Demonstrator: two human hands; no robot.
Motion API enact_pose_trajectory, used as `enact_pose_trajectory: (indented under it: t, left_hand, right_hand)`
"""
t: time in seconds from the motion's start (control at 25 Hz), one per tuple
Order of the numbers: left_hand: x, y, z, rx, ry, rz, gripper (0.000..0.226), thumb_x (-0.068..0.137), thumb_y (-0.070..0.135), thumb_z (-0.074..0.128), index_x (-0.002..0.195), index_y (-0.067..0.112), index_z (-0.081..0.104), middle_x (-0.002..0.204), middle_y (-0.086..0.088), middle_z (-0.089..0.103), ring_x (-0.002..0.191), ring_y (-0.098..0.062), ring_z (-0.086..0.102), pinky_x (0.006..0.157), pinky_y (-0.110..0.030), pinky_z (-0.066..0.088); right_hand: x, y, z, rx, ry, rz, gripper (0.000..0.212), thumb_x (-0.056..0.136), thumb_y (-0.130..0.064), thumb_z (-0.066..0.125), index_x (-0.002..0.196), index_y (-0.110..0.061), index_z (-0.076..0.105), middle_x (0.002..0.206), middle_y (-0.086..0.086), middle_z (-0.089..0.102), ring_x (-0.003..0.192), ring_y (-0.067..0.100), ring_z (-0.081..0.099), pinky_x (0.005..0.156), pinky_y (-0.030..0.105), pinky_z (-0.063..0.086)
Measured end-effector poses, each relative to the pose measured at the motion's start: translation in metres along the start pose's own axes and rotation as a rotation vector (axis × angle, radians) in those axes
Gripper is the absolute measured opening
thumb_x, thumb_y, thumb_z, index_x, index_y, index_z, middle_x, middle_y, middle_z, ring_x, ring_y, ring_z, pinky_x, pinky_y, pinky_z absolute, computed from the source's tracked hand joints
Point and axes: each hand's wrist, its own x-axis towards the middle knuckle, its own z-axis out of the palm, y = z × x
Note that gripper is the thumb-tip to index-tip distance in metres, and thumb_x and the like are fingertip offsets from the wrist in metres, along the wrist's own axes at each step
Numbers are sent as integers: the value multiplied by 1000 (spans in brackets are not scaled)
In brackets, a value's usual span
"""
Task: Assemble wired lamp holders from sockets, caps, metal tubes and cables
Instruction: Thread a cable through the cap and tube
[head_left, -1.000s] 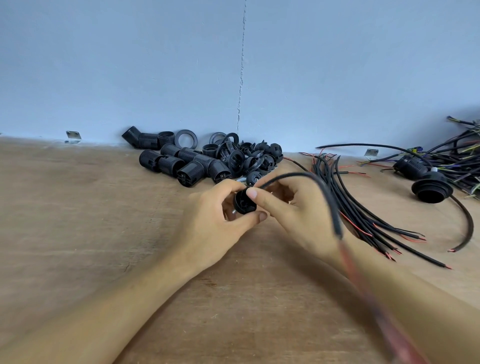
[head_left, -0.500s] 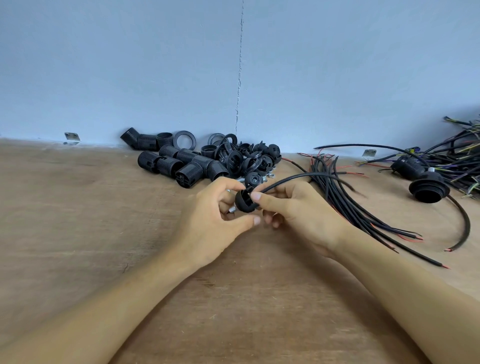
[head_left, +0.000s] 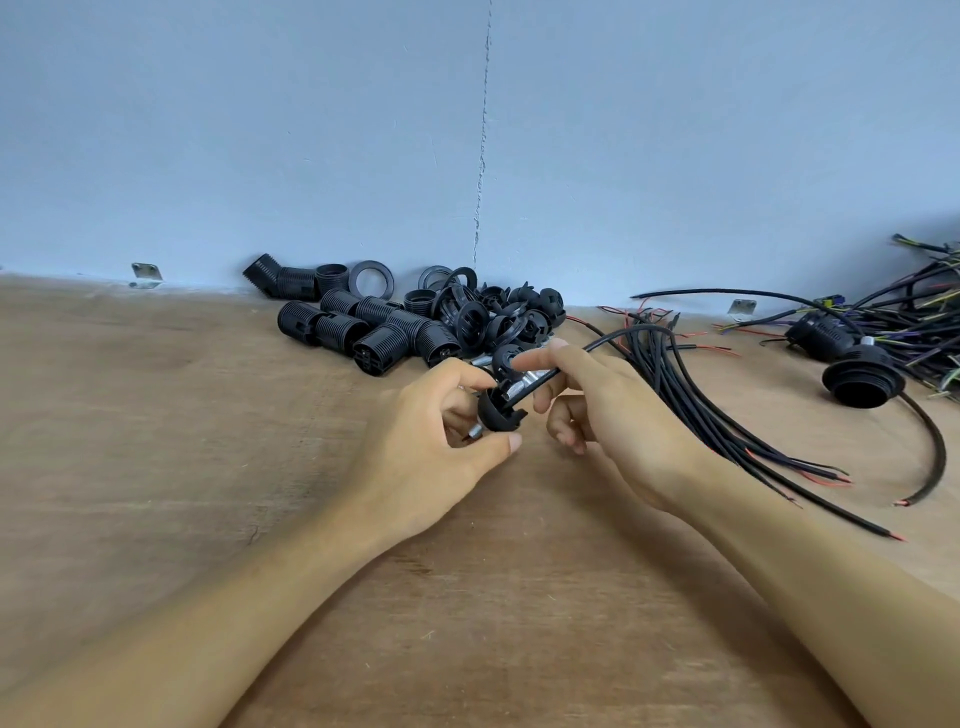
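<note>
Black plastic heaped beyond and to the left of the grip: a pile of ribbed sockets (head_left: 363, 332) on the wooden table (head_left: 156, 467), untouched; just right of them a heap of caps (head_left: 498, 312); plenty left to build, judging by that stock.

Nearer, left hand (head_left: 431, 447) pinching one cap (head_left: 501, 413) between thumb and forefinger, other fingers curled behind; metal tube (head_left: 519, 387) seated in the cap and slanting up to the right; a bit of bright metal also poking out below the cap, same tube or another impossible to tell. Right hand (head_left: 618, 421) pinching a black cable (head_left: 613, 336) between forefinger and thumb right at the tube's upper end, remaining fingers loosely curled below; cable arching away up and to the right of the grip.

Probably mid-threading: cap and tube joined, cable entering or just through, socket not yet wired or screwed on.

Right of the grip, a bundle of loose cables (head_left: 717, 415) with red-tipped ends fanned on the table, waiting; well to the right, one wired holder (head_left: 863, 378) with its lead curling round, apparently finished; behind it a tangle of wires (head_left: 924, 306) with at least one more dark holder among them; a few done, most of the stock unassembled.
</note>
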Motion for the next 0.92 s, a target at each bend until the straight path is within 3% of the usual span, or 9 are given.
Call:
enact_pose_trajectory:
  t: [0.12,0.24,0.36,0.48,0.6,0.68,0.92]
  left_hand:
    - [-1,3,0,-39,-38,3,38,80,26,87,111,33,66,86,12,76,75,-10,72,72,-23,57]
    - [-1,4,0,-74,-33,-3,40,80,27,87,115,31,67,85,11,76,73,-12,73,78,-36,60]
    - [0,3,1,-91,-33,1,41,79,23,88,114,31,68,85,11,76,70,-10,73,74,-29,56]
    - [1,2,2,-128,-25,-27,40,80,14,87,111,25,66,86,10,76,63,-13,74,66,-20,55]
    - [0,3,2,-143,4,-44,38,79,11,88,105,24,64,89,11,76,61,-14,75,64,-16,55]
    - [-1,4,3,-144,-4,-39,37,78,12,88,102,26,63,87,14,75,62,-12,75,63,-14,54]
    - [-3,7,4,-125,-21,-7,39,78,18,89,101,37,64,80,11,74,57,-14,73,60,-17,53]
  right_hand:
    - [0,-3,-9,-26,55,-58,36,107,-34,41,106,-17,73,60,-11,55,43,7,42,37,13,29]
    - [0,0,-8,-150,12,-91,40,106,-43,41,113,-21,72,56,-11,50,46,5,42,46,15,34]
    - [-2,6,2,-299,-151,-29,60,99,-62,38,116,-12,67,54,-6,51,54,9,45,60,27,36]
    - [1,6,0,-147,-61,6,65,91,-70,49,96,-8,68,61,5,57,56,17,49,56,30,38]
    - [5,4,-6,118,169,23,46,97,-54,55,96,-10,67,64,0,65,51,15,53,45,23,40]
    - [6,3,-7,213,200,-8,37,104,-41,49,101,-10,68,66,-6,67,53,13,55,46,23,41]
    - [-2,1,0,66,-92,21,26,101,-28,53,109,-14,74,89,1,71,68,12,60,55,28,45]
